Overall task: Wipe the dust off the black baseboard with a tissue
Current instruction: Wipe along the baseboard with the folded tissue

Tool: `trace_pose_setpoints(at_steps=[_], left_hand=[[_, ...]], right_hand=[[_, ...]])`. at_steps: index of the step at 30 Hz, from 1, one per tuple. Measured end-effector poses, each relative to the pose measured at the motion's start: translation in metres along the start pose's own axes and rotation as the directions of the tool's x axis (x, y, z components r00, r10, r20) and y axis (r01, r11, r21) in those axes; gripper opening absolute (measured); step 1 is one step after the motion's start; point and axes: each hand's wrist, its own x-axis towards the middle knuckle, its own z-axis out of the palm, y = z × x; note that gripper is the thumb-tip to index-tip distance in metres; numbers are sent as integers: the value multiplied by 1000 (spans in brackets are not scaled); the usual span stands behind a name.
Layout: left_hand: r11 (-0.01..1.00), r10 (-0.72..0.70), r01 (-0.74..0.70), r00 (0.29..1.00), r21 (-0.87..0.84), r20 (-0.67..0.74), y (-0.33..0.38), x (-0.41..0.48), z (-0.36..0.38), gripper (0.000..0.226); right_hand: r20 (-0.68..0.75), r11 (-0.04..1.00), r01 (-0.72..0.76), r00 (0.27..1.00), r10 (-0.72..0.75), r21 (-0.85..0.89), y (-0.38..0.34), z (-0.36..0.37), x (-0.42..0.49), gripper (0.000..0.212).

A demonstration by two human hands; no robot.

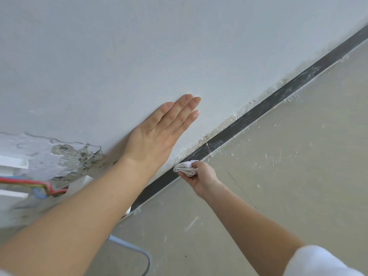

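Pale wall (179,46), speckled floor (298,176), and a broken patch (75,158) with wires (25,181)

The grey-white wall fills most of my view and meets the beige floor on a slant. Low on my left the plaster is broken away to rough grey. Just below it, red, yellow and blue wires bend out beside a white strip (12,162). White flecks (266,156) dot the floor, thickest near the wall. A light blue-grey cable (137,251) curves across the floor near the bottom edge.

An unfinished room: broken plaster (75,156), bare wires (39,186), plaster-flecked floor (298,156).
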Motion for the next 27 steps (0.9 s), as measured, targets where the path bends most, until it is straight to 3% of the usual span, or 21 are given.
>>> trace_pose_setpoints(at_steps=[5,9,12,15,18,22,27], left_hand=[[1000,13,-13,1000,20,-22,2,2,0,73],[996,66,-63,996,-56,56,-2,-1,-7,64],[973,131,-99,981,-209,142,-14,-3,-19,80],[944,155,-91,971,-317,183,-19,1,-27,79],[944,112,-50,979,-327,172,-12,2,-23,63],[948,-22,40,998,-315,61,-1,2,-15,80],[962,-105,118,992,-247,62,10,5,-15,86]], right_hand=[[-98,975,204,972,-213,-89,-51,-14,-10,18],[-122,909,232,950,-289,-347,-70,-18,-40,16],[-115,813,166,955,-273,-558,-77,-19,-69,17],[-94,729,127,962,-255,-673,-77,-23,-79,12],[-42,681,101,981,-190,-725,-72,-29,-76,7],[25,601,60,997,-67,-797,-52,-36,-58,7],[121,814,17,991,65,-581,-23,-21,-30,19]])
